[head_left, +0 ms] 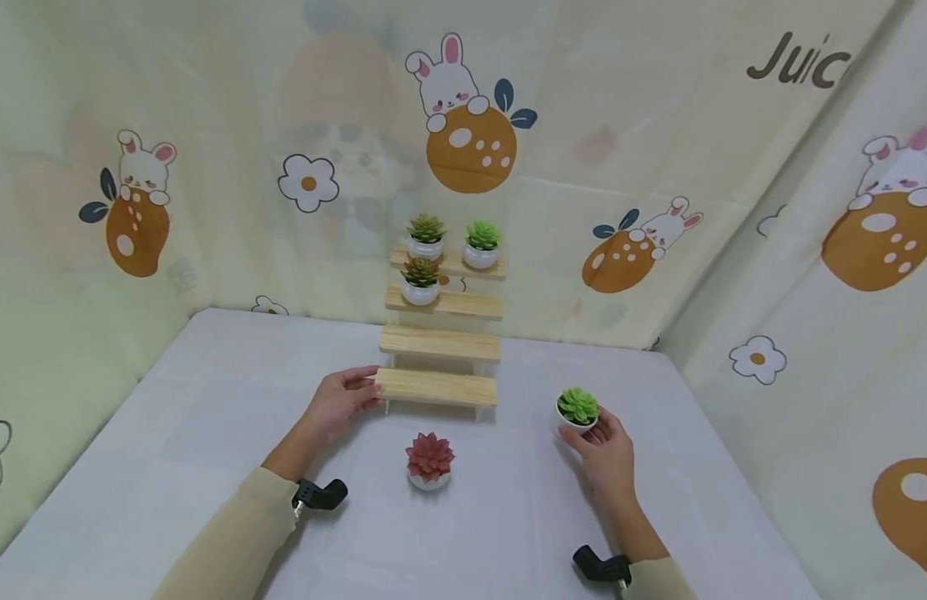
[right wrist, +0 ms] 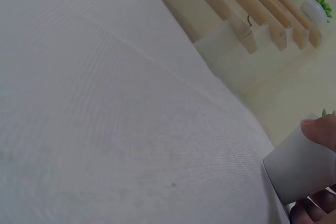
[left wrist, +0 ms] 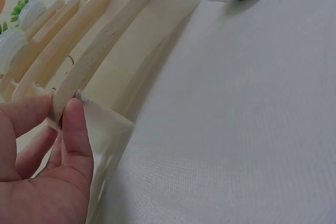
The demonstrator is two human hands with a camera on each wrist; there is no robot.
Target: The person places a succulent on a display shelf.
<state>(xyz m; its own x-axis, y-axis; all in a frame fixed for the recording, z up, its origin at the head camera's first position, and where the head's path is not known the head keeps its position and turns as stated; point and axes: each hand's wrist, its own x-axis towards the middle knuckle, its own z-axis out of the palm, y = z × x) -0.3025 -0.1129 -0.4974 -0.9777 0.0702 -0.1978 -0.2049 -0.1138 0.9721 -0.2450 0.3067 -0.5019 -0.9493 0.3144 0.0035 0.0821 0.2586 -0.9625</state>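
My left hand [head_left: 345,402] pinches the left end of the lowest wooden step of a tiered plant stand [head_left: 437,387]. In the left wrist view, thumb and fingers [left wrist: 76,129] lie on either side of that board's end. Over to the right, my right hand [head_left: 608,446] grips a small white pot with a bright green succulent [head_left: 578,407], thumb and fingers round its side. The right wrist view shows this white pot [right wrist: 300,163] close to the tabletop, partly covered by the thumb. Between the hands, a red succulent in a white pot [head_left: 429,461] stands in front of the stand.
On the top step are a dark green potted succulent [head_left: 426,235] and a light green one [head_left: 482,243]. A brownish succulent [head_left: 421,281] occupies the left of the step below. Behind the white table [head_left: 508,533] hangs a cream curtain [head_left: 553,158] printed with rabbits.
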